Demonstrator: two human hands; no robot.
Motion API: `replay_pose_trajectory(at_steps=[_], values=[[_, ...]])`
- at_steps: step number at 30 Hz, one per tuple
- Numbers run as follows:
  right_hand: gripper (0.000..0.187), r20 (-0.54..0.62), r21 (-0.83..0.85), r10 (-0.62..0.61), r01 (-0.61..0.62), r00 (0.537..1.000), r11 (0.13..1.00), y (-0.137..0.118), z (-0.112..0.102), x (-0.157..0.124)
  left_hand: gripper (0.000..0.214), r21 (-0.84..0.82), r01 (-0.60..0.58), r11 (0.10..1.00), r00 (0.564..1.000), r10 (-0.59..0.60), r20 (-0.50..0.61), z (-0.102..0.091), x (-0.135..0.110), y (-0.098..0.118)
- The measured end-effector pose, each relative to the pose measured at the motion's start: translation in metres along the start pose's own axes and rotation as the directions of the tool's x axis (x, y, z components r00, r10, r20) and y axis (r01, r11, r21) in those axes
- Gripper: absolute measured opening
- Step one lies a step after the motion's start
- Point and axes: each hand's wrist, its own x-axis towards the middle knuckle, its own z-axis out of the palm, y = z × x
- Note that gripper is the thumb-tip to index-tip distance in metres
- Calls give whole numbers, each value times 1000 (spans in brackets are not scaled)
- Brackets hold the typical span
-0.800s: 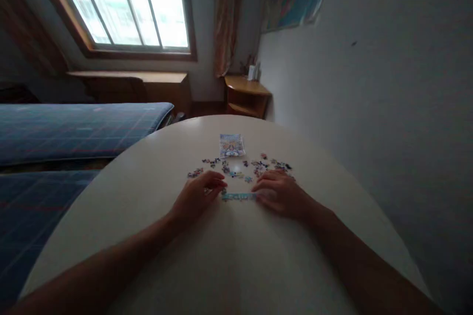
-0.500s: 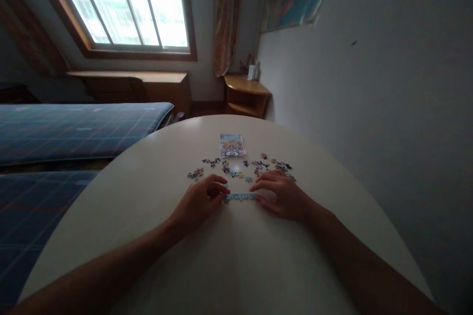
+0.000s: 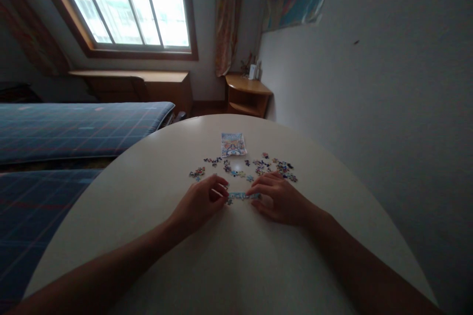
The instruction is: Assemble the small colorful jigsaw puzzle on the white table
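A narrow strip of joined light-blue jigsaw pieces (image 3: 238, 196) lies flat on the white round table. At its left end my left hand (image 3: 201, 202) is curled, thumb and fingertips closed around the edge of the strip. My right hand (image 3: 283, 199) holds the right part, with the index finger on its upper edge and the thumb near the lower one. A small loose jigsaw piece (image 3: 229, 202) sits just below the left end, beside my left fingertips. Scattered jigsaw pieces (image 3: 283, 167) spread beyond both hands, some partly behind my right hand.
Past the pieces lies a small printed picture sheet (image 3: 233, 145). More loose pieces (image 3: 197, 173) are to the left. The white round table (image 3: 166, 157) has a plaid mattress (image 3: 81, 128) on its left and a wall (image 3: 369, 108) on its right. A corner shelf (image 3: 248, 86) stands behind.
My right index finger has shifted slightly left along the strip, and the thumb has moved a little lower. My left hand stays at the left end, nearly unmoved.
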Motion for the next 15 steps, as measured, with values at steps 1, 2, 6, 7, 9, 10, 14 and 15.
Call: replay_pose_trajectory(at_steps=[1,2,6,7,9,10,14,15], values=[[19,11,4,-2,2,1000,1000,-2,0,0,25,3,5,1000,1000,-5,0,0,0,0],[19,21,7,-6,6,1000,1000,-5,0,1,25,9,5,1000,1000,-5,-1,0,-1,0],[23,51,7,-33,32,998,999,-14,3,3,26,70,-6,998,1000,6,-4,-1,-1,0],[25,59,4,-40,39,997,999,-15,4,3,26,87,-9,996,1000,9,-3,-2,0,1],[30,75,1,-52,52,996,999,-19,5,3,27,129,-14,992,1000,14,-1,-3,0,2],[33,84,-1,-58,58,995,998,-20,6,3,28,159,-15,987,1000,15,1,-4,0,3],[40,132,-7,-63,65,989,998,-24,7,3,29,372,-27,928,1000,30,-2,-8,-1,7],[42,149,-9,-62,64,987,998,-25,7,4,28,434,-35,900,999,41,-4,-9,-1,8]])
